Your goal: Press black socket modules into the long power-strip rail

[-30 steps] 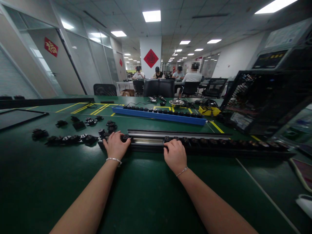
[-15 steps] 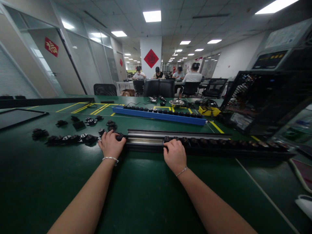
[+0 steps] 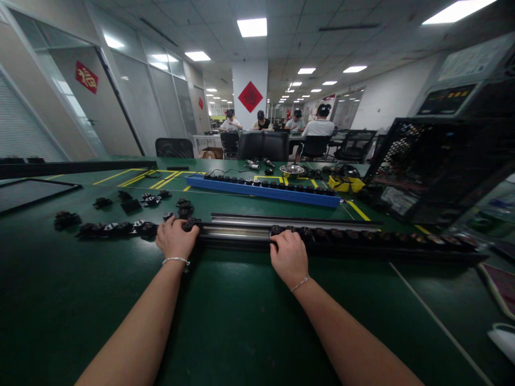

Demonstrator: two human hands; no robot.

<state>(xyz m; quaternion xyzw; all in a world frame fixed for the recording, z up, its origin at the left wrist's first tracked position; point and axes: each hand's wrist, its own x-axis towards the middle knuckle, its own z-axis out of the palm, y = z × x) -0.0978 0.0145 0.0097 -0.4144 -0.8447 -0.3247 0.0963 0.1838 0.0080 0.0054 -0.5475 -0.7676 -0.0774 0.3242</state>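
A long black rail point(image 3: 237, 232) with a silvery groove lies across the table in front of me. At its left end my left hand point(image 3: 176, 237) has its fingers closed around a small black module point(image 3: 191, 223). My right hand point(image 3: 288, 256) is bent over the rail near its middle, thumb and fingers closed on another black module point(image 3: 276, 230). To the right of that hand, a row of similar modules point(image 3: 336, 234) fills the rail. Bare groove shows between my two hands. My fingers partly hide both gripped modules.
Loose black modules point(image 3: 116, 229) lie on the green table to the left. Behind the rail are a second silvery rail point(image 3: 249, 220) and a blue channel point(image 3: 257, 192) with modules. An open computer case point(image 3: 414, 166) stands right. Several people sit at a far table.
My left hand has moved left along the rail with its black module, so more bare groove shows. My right hand has stayed in place.
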